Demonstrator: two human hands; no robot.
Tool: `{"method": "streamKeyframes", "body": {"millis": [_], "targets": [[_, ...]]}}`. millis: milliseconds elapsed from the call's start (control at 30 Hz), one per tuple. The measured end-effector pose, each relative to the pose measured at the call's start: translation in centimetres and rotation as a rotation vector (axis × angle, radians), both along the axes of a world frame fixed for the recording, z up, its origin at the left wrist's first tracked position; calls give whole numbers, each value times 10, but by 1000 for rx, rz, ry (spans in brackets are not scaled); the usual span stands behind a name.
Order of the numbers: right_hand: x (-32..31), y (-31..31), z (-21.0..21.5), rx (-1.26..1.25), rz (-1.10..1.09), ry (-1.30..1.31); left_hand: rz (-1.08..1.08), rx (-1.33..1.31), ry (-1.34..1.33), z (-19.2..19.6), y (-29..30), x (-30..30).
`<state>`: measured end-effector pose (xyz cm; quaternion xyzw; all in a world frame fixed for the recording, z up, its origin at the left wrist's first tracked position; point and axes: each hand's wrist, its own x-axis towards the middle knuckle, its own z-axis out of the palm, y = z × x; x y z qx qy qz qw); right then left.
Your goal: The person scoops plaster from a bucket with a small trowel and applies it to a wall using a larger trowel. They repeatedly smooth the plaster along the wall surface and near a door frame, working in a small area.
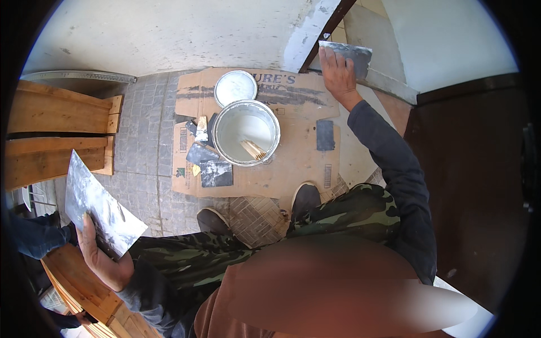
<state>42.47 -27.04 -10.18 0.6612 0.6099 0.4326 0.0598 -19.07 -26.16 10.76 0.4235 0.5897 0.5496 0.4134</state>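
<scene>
My left hand (107, 265) grips a flat, pale plate (96, 205) smeared with white paste, thumb on its face and the fingers behind it. Stretched out to the far right, my right hand (341, 81) is closed on a thin dark spreader (358, 57) with white residue along its upper edge. The spreader is beside the dark door frame (332, 25) and the patched white end of the wall (304, 42); whether it touches either, I cannot tell. Between my hands on the floor stands a round white bucket (231, 121) with pale wooden pieces (253, 150) inside.
Cardboard (298, 174) lies under the bucket, its round lid (235, 87), several dark plates and scrapers (217, 173), and a dark rectangle (325, 135). Wooden furniture (62, 110) stands left. Another person's leg (34, 234) shows at the left edge. A dark door (462, 186) is right.
</scene>
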Motion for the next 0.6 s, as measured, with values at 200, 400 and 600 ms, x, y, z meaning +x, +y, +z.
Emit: {"method": "streamKeyframes", "body": {"millis": [200, 400, 600], "targets": [[2, 3, 0, 120, -5, 1, -95, 90, 182, -9, -2, -6], [11, 13, -22, 88, -9, -44, 41, -25, -113, 2, -1, 4], [-4, 2, -24, 62, -15, 66, 22, 63, 100, 3, -4, 14]]}}
